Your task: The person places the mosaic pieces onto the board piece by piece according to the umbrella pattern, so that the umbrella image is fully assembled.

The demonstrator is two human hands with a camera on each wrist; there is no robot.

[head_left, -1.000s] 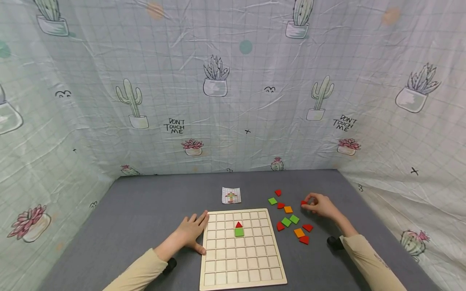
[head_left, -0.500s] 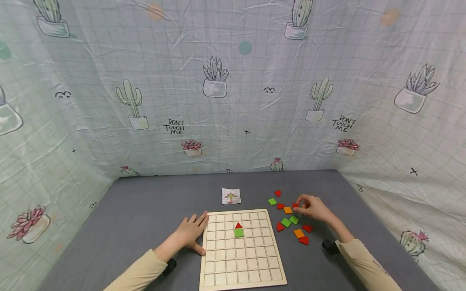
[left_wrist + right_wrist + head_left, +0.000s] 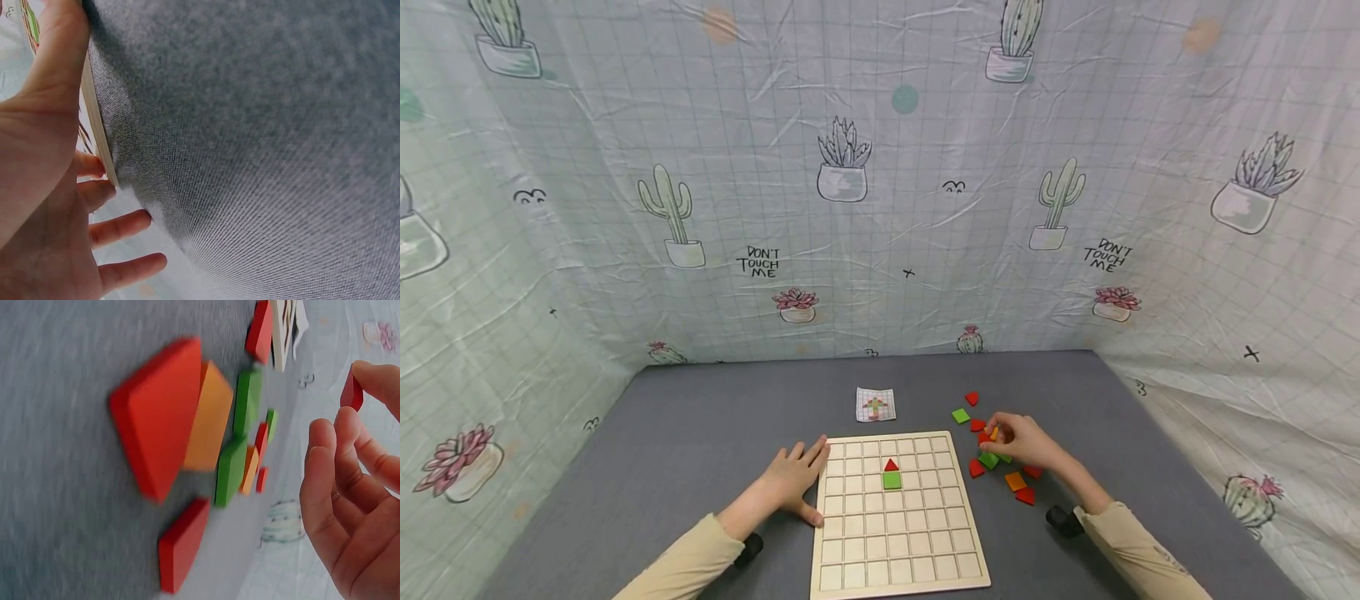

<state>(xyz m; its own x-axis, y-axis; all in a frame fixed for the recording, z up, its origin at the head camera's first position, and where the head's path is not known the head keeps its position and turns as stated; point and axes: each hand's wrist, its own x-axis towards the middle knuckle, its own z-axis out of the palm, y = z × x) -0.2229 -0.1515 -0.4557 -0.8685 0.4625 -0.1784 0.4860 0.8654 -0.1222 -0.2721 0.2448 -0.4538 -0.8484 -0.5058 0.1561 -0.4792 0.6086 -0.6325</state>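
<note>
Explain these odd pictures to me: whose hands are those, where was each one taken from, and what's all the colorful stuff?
No machine here, just a person's bare left hand and right hand. The wide picture is taken from the person's head, looking forward and down; the two close ones, from each wrist. On the grey table lie a gridded board, a small card with a colored pattern, and loose red, green and orange tiles. A green square and a red triangle sit on the board. The left hand touches the board's left edge; the right hand pinches a red tile.
</note>
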